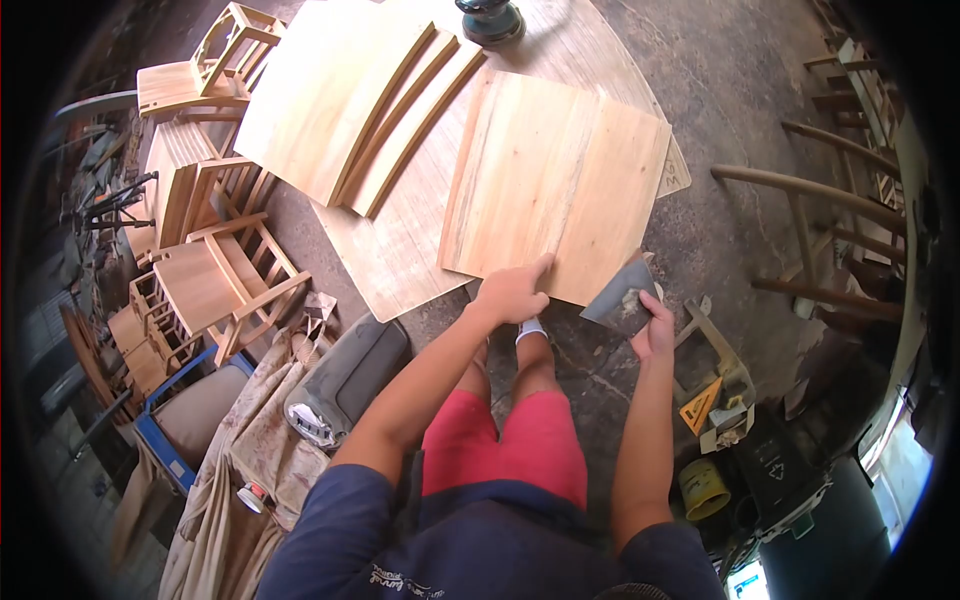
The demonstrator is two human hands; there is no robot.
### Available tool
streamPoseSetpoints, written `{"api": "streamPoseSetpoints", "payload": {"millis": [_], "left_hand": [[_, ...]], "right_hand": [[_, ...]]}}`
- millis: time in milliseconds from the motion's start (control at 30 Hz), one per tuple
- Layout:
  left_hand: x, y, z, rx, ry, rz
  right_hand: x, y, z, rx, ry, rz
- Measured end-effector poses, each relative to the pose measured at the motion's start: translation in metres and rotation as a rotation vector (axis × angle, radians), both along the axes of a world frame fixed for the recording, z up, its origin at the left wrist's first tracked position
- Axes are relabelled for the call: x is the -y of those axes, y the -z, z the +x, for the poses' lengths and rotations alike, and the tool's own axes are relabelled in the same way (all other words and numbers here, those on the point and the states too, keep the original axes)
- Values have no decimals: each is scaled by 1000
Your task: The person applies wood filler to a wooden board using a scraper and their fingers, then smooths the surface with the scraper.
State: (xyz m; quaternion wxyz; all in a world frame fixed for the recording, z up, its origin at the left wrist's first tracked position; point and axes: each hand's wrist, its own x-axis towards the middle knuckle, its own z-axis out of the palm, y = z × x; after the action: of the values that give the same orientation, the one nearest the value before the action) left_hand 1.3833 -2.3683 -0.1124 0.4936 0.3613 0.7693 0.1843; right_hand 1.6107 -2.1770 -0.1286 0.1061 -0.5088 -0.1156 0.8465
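A wide pale wooden board (560, 170) lies at an angle on a larger plywood panel (400, 265). My left hand (512, 293) is at its near edge, with the index finger stretched onto the wood and the thumb apart, just off the edge. In my right hand (656, 326) is a dark grey sheet of sandpaper (620, 298), pinched between thumb and fingers beside the board's near right corner. Pale dust marks show on the sheet. Left of the board, several curved wooden slats (415, 130) lie side by side against another wide board (315, 95).
A dark green-black power tool (490, 22) stands at the panel's far end. Wooden chairs (215, 275) crowd the left side, near a grey case (350, 380). To the right are wooden frames (815, 190), an orange triangle (700, 405) and a yellow bucket (704, 490).
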Motion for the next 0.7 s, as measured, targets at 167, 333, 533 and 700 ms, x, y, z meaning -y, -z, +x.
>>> {"api": "streamPoseSetpoints", "payload": {"millis": [167,333,533,700], "left_hand": [[35,24,-6,905,-1259,232],[45,10,-11,1128,-1540,329],[48,-12,-11,1188,-1630,461],[60,-16,-16,1169,-1646,495]], "right_hand": [[2,-26,-37,31,-339,259],[26,-90,-89,31,-754,533],[46,-128,-122,-43,-779,427],[58,-130,-135,-45,-807,400]]}}
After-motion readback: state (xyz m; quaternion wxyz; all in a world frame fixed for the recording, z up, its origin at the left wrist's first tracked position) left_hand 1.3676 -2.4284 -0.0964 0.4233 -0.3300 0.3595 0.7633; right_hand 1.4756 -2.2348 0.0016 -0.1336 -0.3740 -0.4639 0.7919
